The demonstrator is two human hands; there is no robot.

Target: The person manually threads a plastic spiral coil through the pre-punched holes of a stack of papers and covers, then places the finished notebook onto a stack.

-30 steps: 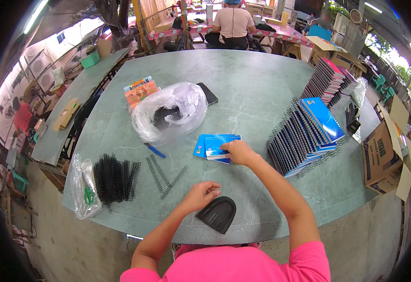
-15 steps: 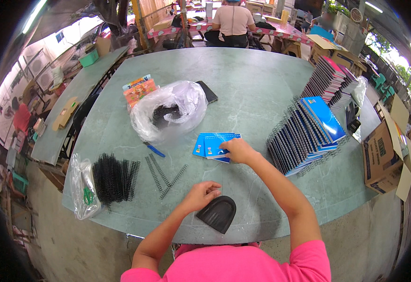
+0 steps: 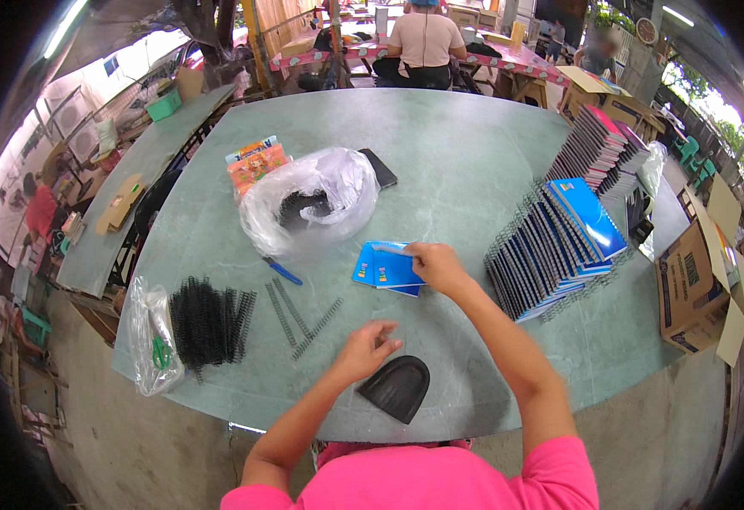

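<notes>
A few small blue notebooks (image 3: pixel 376 270) lie overlapped near the middle of the green table. My right hand (image 3: pixel 438 265) pinches the upper right corner of the top one, whose upper edge looks slightly raised. My left hand (image 3: pixel 367 350) is held nearer to me, fingers loosely curved and apart from the thumb, with nothing in it. Just below it lies a black half-round pad (image 3: pixel 396 389). To the left are loose black spiral coils (image 3: pixel 304 321), and beyond them a dense bundle of coils (image 3: pixel 210 327).
Tall stacks of spiral-bound blue notebooks (image 3: pixel 589 217) and pink-covered notebooks (image 3: pixel 591 149) stand at right, by an open cardboard box (image 3: pixel 688 285). A plastic bag (image 3: pixel 346 200), blue-handled tool (image 3: pixel 283 272) and clear bag with green scissors (image 3: pixel 153 340) lie left. People sit beyond.
My right hand's fingers have drawn together at the top notebook's corner, and that notebook's upper edge has lifted a little. My left hand has moved up slightly.
</notes>
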